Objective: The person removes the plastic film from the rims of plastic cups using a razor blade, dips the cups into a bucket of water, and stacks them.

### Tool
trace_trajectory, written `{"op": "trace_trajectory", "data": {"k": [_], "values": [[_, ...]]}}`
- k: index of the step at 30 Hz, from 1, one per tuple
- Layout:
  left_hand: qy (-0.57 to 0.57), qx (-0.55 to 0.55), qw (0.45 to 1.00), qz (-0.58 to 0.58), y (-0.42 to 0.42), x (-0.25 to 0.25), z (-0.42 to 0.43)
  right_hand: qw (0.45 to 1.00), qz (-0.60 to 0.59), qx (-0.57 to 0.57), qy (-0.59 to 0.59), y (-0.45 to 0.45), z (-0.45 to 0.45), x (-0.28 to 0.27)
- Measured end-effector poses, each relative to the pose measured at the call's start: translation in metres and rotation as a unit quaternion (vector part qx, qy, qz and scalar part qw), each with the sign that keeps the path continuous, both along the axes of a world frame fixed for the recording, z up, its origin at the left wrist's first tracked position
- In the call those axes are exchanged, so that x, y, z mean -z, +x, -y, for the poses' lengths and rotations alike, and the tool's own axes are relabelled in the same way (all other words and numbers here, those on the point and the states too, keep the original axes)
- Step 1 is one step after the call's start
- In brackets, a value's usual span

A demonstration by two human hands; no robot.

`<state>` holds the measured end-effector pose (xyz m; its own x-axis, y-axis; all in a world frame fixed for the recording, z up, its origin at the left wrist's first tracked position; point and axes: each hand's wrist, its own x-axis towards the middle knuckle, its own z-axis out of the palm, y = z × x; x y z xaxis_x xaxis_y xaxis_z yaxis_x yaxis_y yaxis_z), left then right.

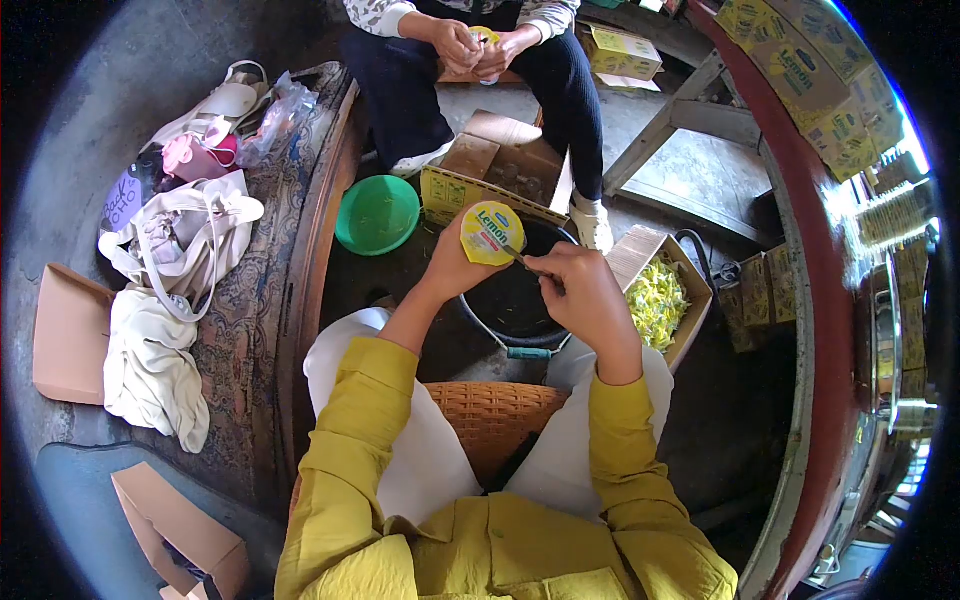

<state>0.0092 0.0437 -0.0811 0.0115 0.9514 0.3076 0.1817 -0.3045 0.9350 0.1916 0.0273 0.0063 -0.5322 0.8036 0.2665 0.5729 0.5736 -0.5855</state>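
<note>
My left hand (447, 265) is wrapped round a small cup whose yellow lid (492, 233) is printed "Lemon" and faces up toward me. My right hand (588, 300) grips a slim dark blade-like tool (517, 256); its tip meets the lid's right edge, and I cannot make out its exact kind. Below both hands stands a black bucket (490, 330) with a teal handle grip (527, 352). Just right of my right hand, a cardboard box (694, 325) holds many yellow and white scraps (655, 300).
Opposite me sits a person whose hands (480, 48) hold a similar yellow-lidded cup. A cardboard box (490, 195) lies between us, beside a green basin (378, 215). Bags (190, 230) lie on a bench at left. A wooden frame (690, 110) stands at right.
</note>
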Motion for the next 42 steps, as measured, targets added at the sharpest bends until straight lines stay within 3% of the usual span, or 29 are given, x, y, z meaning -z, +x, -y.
{"op": "trace_trajectory", "data": {"k": [7,16,19,28,37,42], "values": [[0.019,0.068,0.996,-0.052,-0.010,0.001,-0.006,0.999,0.017,0.001,-0.036,0.015,0.006,-0.020],[-0.156,0.171,0.973,0.005,-0.004,-0.004,-0.022,0.995,-0.047,0.042,0.076,0.025,-0.013,-0.003],[-0.117,0.190,0.974,-0.026,-0.004,0.006,-0.027,0.996,-0.039,0.036,0.076,0.025,-0.017,0.000],[-0.140,0.262,0.954,0.025,-0.005,-0.006,-0.018,0.996,-0.037,0.007,0.076,0.012,-0.017,0.013],[-0.145,0.256,0.955,0.044,-0.004,-0.003,-0.018,0.997,-0.039,0.004,0.073,0.010,-0.017,0.014],[-0.123,0.261,0.957,-0.002,-0.004,0.000,-0.019,0.997,-0.019,0.007,0.071,0.010,-0.017,0.017]]}}
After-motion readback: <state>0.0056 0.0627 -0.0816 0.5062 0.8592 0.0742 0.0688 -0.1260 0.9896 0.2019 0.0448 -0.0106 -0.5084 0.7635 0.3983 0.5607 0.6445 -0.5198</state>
